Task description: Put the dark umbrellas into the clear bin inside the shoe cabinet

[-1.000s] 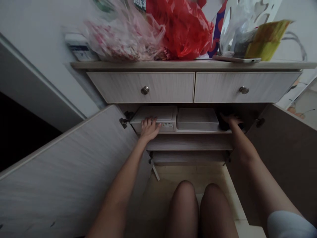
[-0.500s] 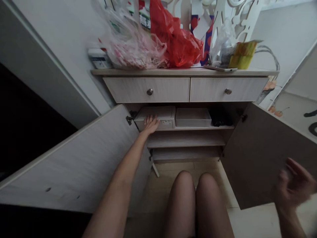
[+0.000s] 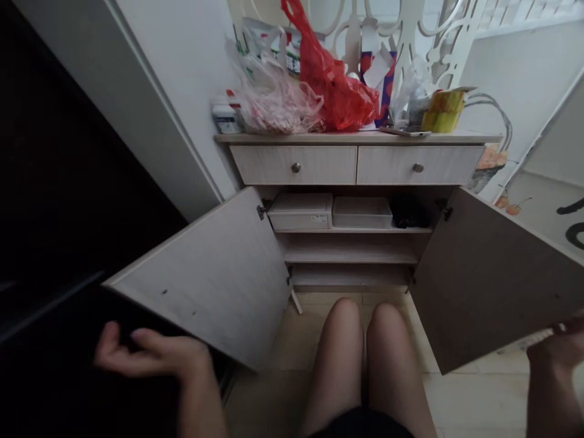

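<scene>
A pale wood cabinet (image 3: pixel 356 139) stands in front of me with both lower doors swung wide. My left hand (image 3: pixel 150 356) hovers low at the left, fingers apart and holding nothing, just beside the lower outer edge of the left door (image 3: pixel 214 274). My right hand (image 3: pixel 554 351) is at the bottom right, partly cut off by the frame, with its fingers against the outer lower edge of the right door (image 3: pixel 493 280). On the top inner shelf sit two white boxes (image 3: pixel 301 210) (image 3: pixel 362 212) and a dark bundle (image 3: pixel 408 213). My bare knees (image 3: pixel 360 340) are in front of the cabinet.
Two shut drawers with round knobs (image 3: pixel 295 166) (image 3: pixel 418 167) sit under the top. Red (image 3: pixel 337 91) and pink (image 3: pixel 278 103) plastic bags, a yellow pack (image 3: pixel 440 112) and a phone (image 3: pixel 404 131) crowd the top. A dark opening (image 3: pixel 59 201) lies left; the floor is tiled (image 3: pixel 474 395).
My left hand has left the left white box and dropped to the left door's outer edge. My right hand has settled at the right door's edge. The view has pulled back.
</scene>
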The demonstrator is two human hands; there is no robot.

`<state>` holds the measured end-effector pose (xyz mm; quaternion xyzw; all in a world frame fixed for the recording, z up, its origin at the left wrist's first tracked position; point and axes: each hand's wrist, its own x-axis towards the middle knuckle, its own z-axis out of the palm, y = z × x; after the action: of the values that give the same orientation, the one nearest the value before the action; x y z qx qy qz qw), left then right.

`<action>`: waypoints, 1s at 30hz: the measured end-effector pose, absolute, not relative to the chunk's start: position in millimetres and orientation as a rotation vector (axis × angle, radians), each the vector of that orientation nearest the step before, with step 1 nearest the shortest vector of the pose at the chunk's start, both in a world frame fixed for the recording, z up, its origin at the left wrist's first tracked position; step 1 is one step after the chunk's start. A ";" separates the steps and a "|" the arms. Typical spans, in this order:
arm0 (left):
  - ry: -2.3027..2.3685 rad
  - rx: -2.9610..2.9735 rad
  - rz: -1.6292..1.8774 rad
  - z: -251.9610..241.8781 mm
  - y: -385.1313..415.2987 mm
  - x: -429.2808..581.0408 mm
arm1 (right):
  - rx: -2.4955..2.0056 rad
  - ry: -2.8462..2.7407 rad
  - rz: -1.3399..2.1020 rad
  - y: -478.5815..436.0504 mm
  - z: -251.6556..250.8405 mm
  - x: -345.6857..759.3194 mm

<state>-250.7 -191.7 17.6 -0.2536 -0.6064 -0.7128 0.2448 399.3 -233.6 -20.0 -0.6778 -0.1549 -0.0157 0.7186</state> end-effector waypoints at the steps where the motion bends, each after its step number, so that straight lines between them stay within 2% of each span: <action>1: -1.717 -0.648 -2.078 20.0 -196.3 -267.2 | -1.452 -0.284 -0.039 -234.3 -21.1 397.8; 4: -2.046 -0.770 -2.356 23.9 -192.6 -298.4 | -1.411 -0.249 -0.053 -240.7 -21.3 391.3; 6: -2.205 -0.867 -2.412 20.8 -185.6 -301.2 | -1.414 -0.292 -0.034 -246.1 -20.1 387.1; 10: -2.154 -0.731 -2.447 4.7 -178.8 -279.7 | -1.378 -0.421 0.131 -251.1 -22.0 378.3; 15: -2.012 -0.831 -2.365 -21.3 -175.3 -234.3 | -1.371 -0.596 0.184 -238.0 -35.9 354.7; 20: -1.978 -1.291 -2.407 -39.9 -157.2 -179.2 | -1.302 -0.816 0.277 -212.3 -40.1 310.9; 25: -1.840 -1.761 -2.297 -35.4 -114.4 -115.5 | -1.306 -1.019 0.307 -174.4 -29.1 262.1; 30: -1.776 -2.027 -2.043 -18.7 -62.0 -55.2 | -1.293 -1.152 0.387 -129.4 -16.5 228.4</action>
<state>-55.2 -62.0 -18.7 -0.5949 -0.5215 -0.5998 -0.1199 228.4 -129.4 -16.5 -0.5648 -0.5034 0.1692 0.6317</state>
